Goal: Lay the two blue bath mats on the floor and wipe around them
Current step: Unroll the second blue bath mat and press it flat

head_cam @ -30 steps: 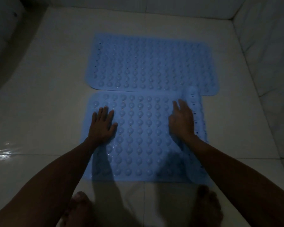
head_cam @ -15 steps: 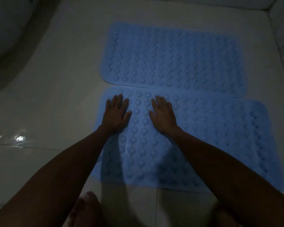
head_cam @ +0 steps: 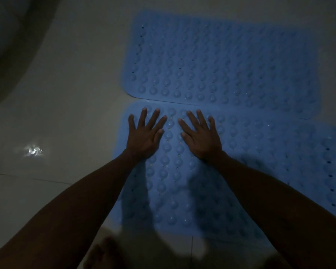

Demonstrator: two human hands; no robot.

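Blue rubber, near mat [head_cam: 241, 171]: lies flat on the floor, bumps facing up, small holes along its right part; its near edge falls in shadow.
Foot [head_cam: 103, 255]: bare, dim and blurred, at the bottom edge just before the near mat.
Forearms: both reach forward from the bottom corners and cast shadows on the near mat.
Left hand [head_cam: 144, 138]: palm down on the far left part of the near mat; fingers [head_cam: 155, 117] straight and spread, grasping nothing.
Right hand [head_cam: 202, 138]: palm down just beside the left hand, apart from it; fingers straight and spread, grasping nothing.
Far mat [head_cam: 221, 61]: same blue, bumps up, flat on the floor beyond the hands; its near long edge meets the far edge of the near mat, and whether the two overlap cannot be told.
Floor [head_cam: 66, 94]: pale glossy tile with a grout line at left.
Wet glint [head_cam: 32, 150]: bright reflection on the floor, well left of the mats.
Far left corner: dark curved shape, too dim to identify.
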